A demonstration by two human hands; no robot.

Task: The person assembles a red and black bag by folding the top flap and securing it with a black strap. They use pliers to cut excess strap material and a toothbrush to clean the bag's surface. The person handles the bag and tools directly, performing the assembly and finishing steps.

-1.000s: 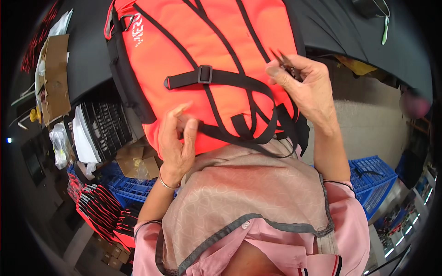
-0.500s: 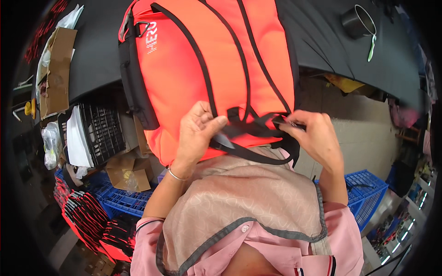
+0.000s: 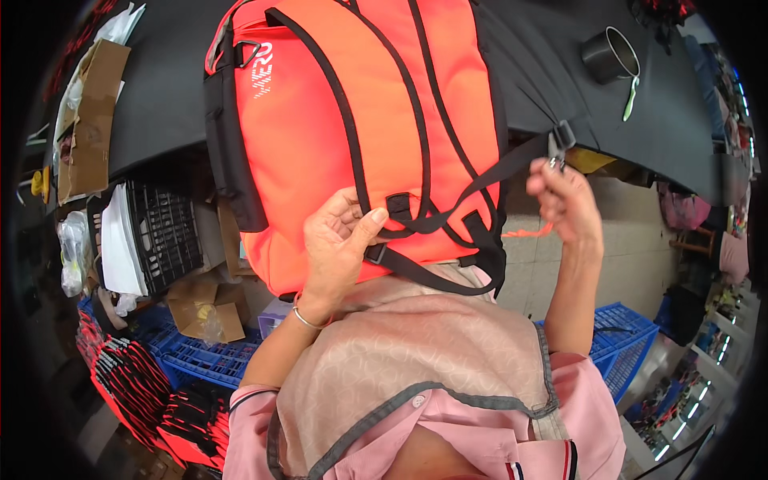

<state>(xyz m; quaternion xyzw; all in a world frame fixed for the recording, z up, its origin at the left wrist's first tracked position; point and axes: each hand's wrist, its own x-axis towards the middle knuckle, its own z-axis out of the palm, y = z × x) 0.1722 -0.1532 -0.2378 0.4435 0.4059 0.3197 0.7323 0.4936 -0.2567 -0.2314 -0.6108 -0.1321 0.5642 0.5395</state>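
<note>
A bright orange backpack [image 3: 320,144] with black trim lies with its shoulder straps facing up, its lower end against my apron. My left hand [image 3: 336,244] is closed on a black webbing strap [image 3: 508,166] at the bag's lower edge, thumb and fingers pinching it. The strap runs up to the right, ending at a black plastic buckle [image 3: 566,134] beside my raised right hand [image 3: 566,200]. In that closed right hand is a small silver metal tool [image 3: 553,149] resembling thread snips; the fingers partly hide it. Another black strap [image 3: 432,280] loops below the bag.
A metal mug [image 3: 606,58] with a light green-handled utensil stands on the dark table [image 3: 544,72] at the right. Cardboard [image 3: 94,120] and a black crate [image 3: 164,228] are at the left. Blue crates [image 3: 620,340] flank me. An orange cord [image 3: 528,233] hangs near my right wrist.
My right hand has moved up and away from the bag, and the strap with its buckle now stretches out to the right. My left hand stays near the same spot.
</note>
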